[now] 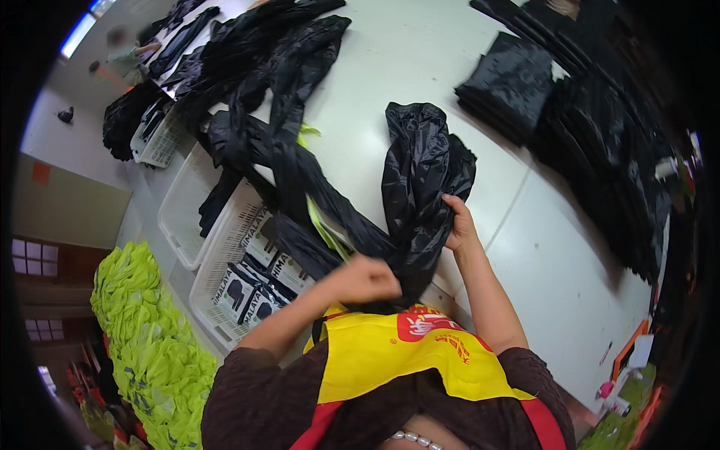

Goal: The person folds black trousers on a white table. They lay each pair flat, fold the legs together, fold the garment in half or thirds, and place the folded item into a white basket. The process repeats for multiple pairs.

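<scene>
A pair of black, shiny, thin-fabric trousers [416, 180] lies bunched on the white table in front of me, its near part reaching my apron. My right hand [459, 225] grips its right edge, thumb on top and fingers underneath. My left hand [364, 281] hovers over the near part of the fabric, blurred by motion. Its fingers look curled, but whether they hold anything does not show. From the far left, long strips of similar black fabric [315, 184] run down to the garment, with a neon-yellow strip [324, 225] among them.
White plastic baskets stand left, the nearer basket [199, 296] holding several flat printed packets [259, 289]. A neon-yellow garment heap [150, 337] lies beyond it. Folded black garments [510, 82] and a long black stack [600, 165] occupy the table's right. Another person [129, 60] is far left.
</scene>
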The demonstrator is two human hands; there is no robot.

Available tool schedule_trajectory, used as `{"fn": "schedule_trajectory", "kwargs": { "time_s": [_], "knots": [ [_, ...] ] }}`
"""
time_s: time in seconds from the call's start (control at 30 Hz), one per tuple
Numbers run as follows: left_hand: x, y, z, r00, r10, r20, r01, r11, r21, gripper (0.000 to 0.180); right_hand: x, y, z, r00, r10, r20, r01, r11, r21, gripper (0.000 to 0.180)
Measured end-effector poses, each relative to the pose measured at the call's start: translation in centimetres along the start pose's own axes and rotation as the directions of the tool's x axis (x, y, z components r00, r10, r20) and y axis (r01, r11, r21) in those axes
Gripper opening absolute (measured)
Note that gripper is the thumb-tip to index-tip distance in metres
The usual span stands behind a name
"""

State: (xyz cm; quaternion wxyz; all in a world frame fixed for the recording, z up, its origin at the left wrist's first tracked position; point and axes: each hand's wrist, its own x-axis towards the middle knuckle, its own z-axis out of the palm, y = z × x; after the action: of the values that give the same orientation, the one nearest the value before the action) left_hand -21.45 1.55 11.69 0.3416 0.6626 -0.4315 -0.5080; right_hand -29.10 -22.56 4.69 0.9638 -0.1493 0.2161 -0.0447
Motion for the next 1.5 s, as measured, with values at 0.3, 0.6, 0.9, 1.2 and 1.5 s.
{"fn": "schedule_trajectory", "kwargs": {
  "time_s": [0.3, 0.6, 0.9, 1.2, 1.5],
  "knots": [
    [1.4, -14.7, -16.1, 0.534, -0.006, -0.845, 0.595, 0.713, 0.371, 0.060, -21.9, 2.5, -6.9, 0.992, -0.028, 0.123, 0.023, 0.999, 0.045, 0.053],
    [6.1, -9.0, -10.5, 0.359, 0.143, -0.923, 0.705, 0.607, 0.368, 0.056, -38.7, -1.5, -5.5, 0.935, -0.338, 0.105, 0.259, 0.452, -0.854, 0.075],
    [2.1, 2.1, 11.9, 0.876, 0.345, -0.338, -0.448, 0.842, -0.302, 0.078, -27.4, 9.2, -2.9, 0.971, -0.148, 0.190, 0.156, -0.213, -0.965, 0.071],
    [-7.2, 3.5, 11.7, 0.535, 0.699, -0.475, -0.689, 0.686, 0.234, 0.030, -30.5, 4.6, 7.1, 0.750, -0.427, 0.505, 0.276, -0.492, -0.826, 0.106],
    [-8.9, 5.0, 8.8, 0.654, 0.746, -0.127, -0.757, 0.640, -0.133, 0.031, -27.6, 9.2, 5.8, 0.916, 0.206, 0.345, 0.393, -0.275, -0.877, 0.023]
  ]
}}
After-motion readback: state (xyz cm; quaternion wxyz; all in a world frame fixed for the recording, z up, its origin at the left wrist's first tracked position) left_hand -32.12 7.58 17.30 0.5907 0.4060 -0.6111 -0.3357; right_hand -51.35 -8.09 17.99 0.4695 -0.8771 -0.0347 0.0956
